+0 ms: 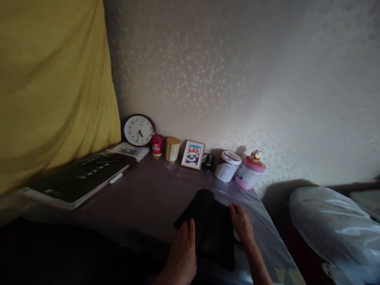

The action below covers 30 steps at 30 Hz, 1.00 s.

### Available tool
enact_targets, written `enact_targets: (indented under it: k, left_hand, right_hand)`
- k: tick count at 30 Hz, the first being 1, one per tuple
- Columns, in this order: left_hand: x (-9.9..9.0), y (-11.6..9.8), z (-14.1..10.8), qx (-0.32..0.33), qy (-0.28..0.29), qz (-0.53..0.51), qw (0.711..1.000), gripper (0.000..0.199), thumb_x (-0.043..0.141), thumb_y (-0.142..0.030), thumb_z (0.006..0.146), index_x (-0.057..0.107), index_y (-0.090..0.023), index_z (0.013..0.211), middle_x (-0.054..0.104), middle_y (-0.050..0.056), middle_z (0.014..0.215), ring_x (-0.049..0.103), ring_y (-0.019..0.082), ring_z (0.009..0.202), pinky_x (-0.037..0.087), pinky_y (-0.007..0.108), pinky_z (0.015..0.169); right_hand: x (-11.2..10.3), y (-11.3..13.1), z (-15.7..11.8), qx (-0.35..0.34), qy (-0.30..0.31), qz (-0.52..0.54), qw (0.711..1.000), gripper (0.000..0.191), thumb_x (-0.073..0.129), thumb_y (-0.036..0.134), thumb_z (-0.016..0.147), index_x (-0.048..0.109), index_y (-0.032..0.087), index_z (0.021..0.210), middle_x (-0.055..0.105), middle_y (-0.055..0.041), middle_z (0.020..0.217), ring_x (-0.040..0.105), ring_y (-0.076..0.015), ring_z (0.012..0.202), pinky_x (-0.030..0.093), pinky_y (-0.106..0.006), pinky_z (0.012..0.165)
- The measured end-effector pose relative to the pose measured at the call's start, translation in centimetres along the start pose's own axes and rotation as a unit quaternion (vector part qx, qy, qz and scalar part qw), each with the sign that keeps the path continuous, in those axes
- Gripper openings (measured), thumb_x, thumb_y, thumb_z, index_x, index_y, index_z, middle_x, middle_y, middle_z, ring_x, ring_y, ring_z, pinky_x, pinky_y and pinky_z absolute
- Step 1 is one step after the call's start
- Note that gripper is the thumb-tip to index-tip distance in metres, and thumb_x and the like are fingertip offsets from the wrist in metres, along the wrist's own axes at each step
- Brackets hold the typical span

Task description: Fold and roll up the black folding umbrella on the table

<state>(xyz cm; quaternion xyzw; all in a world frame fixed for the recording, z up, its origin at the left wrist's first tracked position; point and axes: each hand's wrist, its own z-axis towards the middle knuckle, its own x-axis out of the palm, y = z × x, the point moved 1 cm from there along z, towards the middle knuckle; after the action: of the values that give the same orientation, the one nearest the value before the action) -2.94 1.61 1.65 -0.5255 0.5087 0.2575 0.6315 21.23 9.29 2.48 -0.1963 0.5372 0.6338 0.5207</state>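
Note:
A dark black item (212,229), soft and cloth-like with a folded flap, lies on the table close in front of me; its exact kind is hard to make out in the dim light. My left hand (183,253) rests against its left side, with the fingers stretched out. At its right edge, near the upper corner, the fingers of my right hand (242,223) are pinched on the black material. The lower part of the item fades into shadow.
Along the wall stand a clock (139,130), a red can (157,145), a yellow-lidded can (172,149), a framed panda picture (193,154), a small black object (208,162), a white tub (228,166) and a pink tub (249,173). A large green book (80,178) lies left.

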Motion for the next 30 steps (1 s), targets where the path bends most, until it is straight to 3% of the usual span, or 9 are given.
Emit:
enact_targets:
  k: [3, 7, 10, 14, 22, 26, 30]
  left_hand:
    - [0.6, 0.2, 0.1, -0.001, -0.014, 0.002, 1.000, 0.073, 0.036, -0.004, 0.074, 0.008, -0.002, 0.141, 0.026, 0.022, 0.145, 0.028, 0.027, 0.132, 0.028, 0.039, 0.106]
    - [0.9, 0.2, 0.0, -0.001, -0.021, -0.001, 1.000, 0.073, 0.037, -0.004, 0.074, 0.009, -0.002, 0.141, 0.027, 0.022, 0.144, 0.029, 0.027, 0.132, 0.028, 0.038, 0.106]
    - [0.7, 0.2, 0.0, 0.000, -0.026, -0.004, 1.000, 0.072, 0.038, -0.003, 0.074, 0.010, -0.002, 0.141, 0.027, 0.021, 0.144, 0.029, 0.027, 0.132, 0.029, 0.037, 0.106]
    - [0.4, 0.0, -0.2, -0.007, -0.025, -0.004, 1.000, 0.073, 0.038, -0.003, 0.074, 0.010, -0.003, 0.141, 0.030, 0.021, 0.143, 0.031, 0.027, 0.131, 0.029, 0.036, 0.105]
    - [0.1, -0.1, -0.2, -0.012, -0.025, 0.006, 1.000, 0.075, 0.039, 0.000, 0.070, 0.014, -0.001, 0.141, 0.036, 0.022, 0.139, 0.037, 0.027, 0.126, 0.029, 0.036, 0.105]
    - [0.1, 0.0, 0.1, -0.006, -0.046, -0.004, 0.999, 0.079, 0.041, 0.001, 0.065, 0.018, -0.002, 0.140, 0.044, 0.020, 0.133, 0.042, 0.027, 0.120, 0.033, 0.037, 0.101]
    - [0.0, 0.2, 0.2, 0.003, -0.064, -0.012, 0.998, 0.075, 0.041, -0.001, 0.066, 0.025, -0.003, 0.138, 0.050, 0.020, 0.125, 0.047, 0.027, 0.114, 0.036, 0.038, 0.097]
  right_hand:
    - [-1.1, -1.1, -2.5, 0.079, 0.053, 0.076, 0.993, 0.046, 0.039, 0.053, 0.081, 0.064, 0.017, 0.097, 0.070, -0.0088, 0.086, 0.065, -0.0237, 0.077, 0.047, -0.033, 0.070]
    - [-1.2, -0.5, -4.7, 0.100, 0.095, 0.168, 0.976, 0.054, 0.044, 0.061, 0.074, 0.064, 0.015, 0.095, 0.069, -0.0067, 0.077, 0.064, -0.0226, 0.071, 0.046, -0.029, 0.058]
    - [-0.8, -0.1, -5.1, 0.116, 0.097, 0.191, 0.970, 0.056, 0.050, 0.062, 0.069, 0.064, 0.014, 0.094, 0.065, -0.0040, 0.065, 0.062, -0.0217, 0.064, 0.042, -0.027, 0.050]
    - [-0.8, 0.7, -4.6, 0.118, 0.098, 0.246, 0.957, 0.051, 0.059, 0.059, 0.062, 0.066, 0.014, 0.086, 0.066, -0.0037, 0.065, 0.062, -0.0216, 0.065, 0.043, -0.027, 0.051]
    - [-1.8, 7.4, -2.1, 0.081, 0.128, 0.405, 0.902, 0.051, 0.067, 0.057, 0.061, 0.066, 0.015, 0.090, 0.065, -0.0014, 0.067, 0.060, -0.0183, 0.064, 0.043, -0.024, 0.053]
    - [-0.2, 10.1, -0.9, 0.086, 0.160, 0.458, 0.870, 0.048, 0.069, 0.054, 0.060, 0.064, 0.015, 0.090, 0.064, -0.0007, 0.066, 0.059, -0.0175, 0.062, 0.042, -0.024, 0.052]
    - [2.2, 11.2, -0.3, 0.094, 0.168, 0.478, 0.857, 0.050, 0.069, 0.052, 0.060, 0.061, 0.016, 0.093, 0.063, -0.0003, 0.066, 0.060, -0.0177, 0.062, 0.043, -0.025, 0.052]
